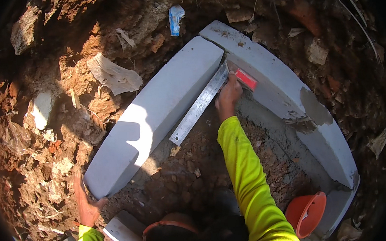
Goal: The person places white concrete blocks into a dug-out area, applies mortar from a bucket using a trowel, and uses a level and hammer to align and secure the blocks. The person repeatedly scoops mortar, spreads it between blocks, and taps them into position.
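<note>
Along the left bank, a white lump (43, 110) sits in loose earth, then a pale dry scrap (115, 74) further right. Left hand (89, 209) at lower left, gripping the left block's near end, thumb and fingers to either side. Small blue scrap (176, 20) above, beyond the blocks. Bottom middle: grey offcut (123, 229), then an orange tub (172, 223) partly covered by a dark shape. Yellow sleeve (253, 184) of the right arm cuts across the middle, hiding ground behind it. Orange bucket (306, 213) at right, tilted.

Left block (158, 97): long, light grey, smooth, shadowed with a bright sun patch. Metal square (199, 107) is in the inner corner, ruler blade running along the left block's inner side, red stock against the far block (270, 58). Right hand (229, 96) closed on the square near the joint; some fingers hidden. Far block has dirt on top and a wet grey smear toward its right end.

Outdoors, rough brown soil (184, 178) with stones between the blocks; wet grey mortar (265, 119) along the far block's foot. Sunlit left, shaded middle.
</note>
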`<state>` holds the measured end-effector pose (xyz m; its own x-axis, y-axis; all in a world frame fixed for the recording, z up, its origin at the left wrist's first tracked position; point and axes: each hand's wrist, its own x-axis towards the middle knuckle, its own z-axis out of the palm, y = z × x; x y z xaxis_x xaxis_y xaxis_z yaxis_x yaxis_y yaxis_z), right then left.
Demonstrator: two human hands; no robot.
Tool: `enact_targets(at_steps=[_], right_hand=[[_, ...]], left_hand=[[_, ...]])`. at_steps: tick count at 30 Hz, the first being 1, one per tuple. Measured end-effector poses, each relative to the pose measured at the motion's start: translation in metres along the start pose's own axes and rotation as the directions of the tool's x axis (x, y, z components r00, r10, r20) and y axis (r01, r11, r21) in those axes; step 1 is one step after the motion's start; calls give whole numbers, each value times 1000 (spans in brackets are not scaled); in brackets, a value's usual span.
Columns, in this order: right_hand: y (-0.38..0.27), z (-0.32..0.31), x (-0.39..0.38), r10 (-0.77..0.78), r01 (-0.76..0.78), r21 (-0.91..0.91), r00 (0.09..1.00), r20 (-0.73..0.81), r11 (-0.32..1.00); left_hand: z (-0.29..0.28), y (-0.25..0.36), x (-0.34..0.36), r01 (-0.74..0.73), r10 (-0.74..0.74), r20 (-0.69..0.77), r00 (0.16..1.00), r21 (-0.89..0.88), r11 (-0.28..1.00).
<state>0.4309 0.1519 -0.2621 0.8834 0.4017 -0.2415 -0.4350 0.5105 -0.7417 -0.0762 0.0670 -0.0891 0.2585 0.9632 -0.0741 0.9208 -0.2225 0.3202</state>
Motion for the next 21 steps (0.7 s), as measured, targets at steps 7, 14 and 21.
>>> enact_targets(at_steps=[7, 14, 21], right_hand=[[6, -3, 7, 27, -26, -62, 999, 19, 998], [1, 11, 3, -6, 6, 7, 999, 33, 1000], [5, 21, -1, -10, 9, 95, 1000, 19, 995]], left_hand=[[24, 6, 19, -106, 107, 15, 994, -18, 994], [26, 17, 18, -67, 67, -18, 998, -46, 997], [22, 18, 14, -117, 118, 5, 993, -79, 990]])
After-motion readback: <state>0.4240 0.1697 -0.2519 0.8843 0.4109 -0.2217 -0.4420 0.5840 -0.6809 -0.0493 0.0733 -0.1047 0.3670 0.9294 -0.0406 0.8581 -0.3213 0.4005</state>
